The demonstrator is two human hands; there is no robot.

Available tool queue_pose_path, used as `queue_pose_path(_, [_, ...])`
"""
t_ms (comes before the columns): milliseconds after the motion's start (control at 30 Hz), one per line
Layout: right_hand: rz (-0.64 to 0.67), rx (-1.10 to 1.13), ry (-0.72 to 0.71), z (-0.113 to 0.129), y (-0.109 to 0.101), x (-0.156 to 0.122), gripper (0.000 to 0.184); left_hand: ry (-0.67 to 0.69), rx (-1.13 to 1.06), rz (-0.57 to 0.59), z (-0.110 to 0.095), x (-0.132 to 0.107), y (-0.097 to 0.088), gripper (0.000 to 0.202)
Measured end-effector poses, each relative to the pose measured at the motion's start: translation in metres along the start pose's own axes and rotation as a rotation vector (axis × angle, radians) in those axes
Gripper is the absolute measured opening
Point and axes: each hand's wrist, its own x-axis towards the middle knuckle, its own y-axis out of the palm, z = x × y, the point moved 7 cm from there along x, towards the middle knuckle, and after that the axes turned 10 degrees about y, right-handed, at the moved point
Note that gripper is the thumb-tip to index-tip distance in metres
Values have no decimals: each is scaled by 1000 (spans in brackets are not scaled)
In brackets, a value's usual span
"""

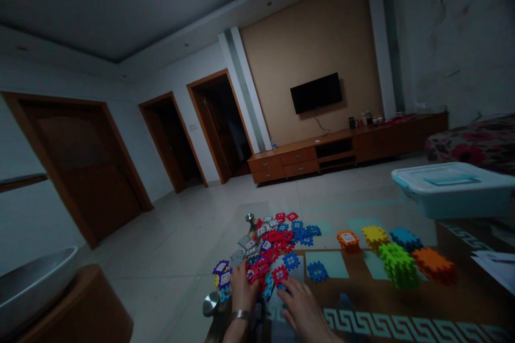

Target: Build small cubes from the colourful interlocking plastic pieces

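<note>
A heap of flat interlocking plastic tiles [273, 244] in red, blue, grey and purple lies at the left end of a glass-topped table [362, 300]. My left hand [242, 289], with a metal bracelet on the wrist, rests at the near edge of the heap, its fingers curled among purple and red tiles. Just right of it, my right hand [301, 305] lies flat on the glass with fingers spread toward a red tile [279, 274]. A loose blue tile [317, 271] sits beyond that hand.
Assembled tile cubes stand to the right: orange-white [348, 241], yellow [375, 237], blue [405, 238], a green stack [398, 266] and orange [435, 266]. A lidded teal plastic box [454, 188] sits at the far right, and papers [497, 268]. A metal bowl [32, 286] is on a stand at left.
</note>
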Motion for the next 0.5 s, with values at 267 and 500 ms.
queue_pose_path(267, [-111,-53,113,-17,-33,21,26,194,-232,378,-40,-66,72,53])
queue_pose_path(500, [-124,-10,106,-15,-39,37,40,-35,-59,234,-43,-29,46,53])
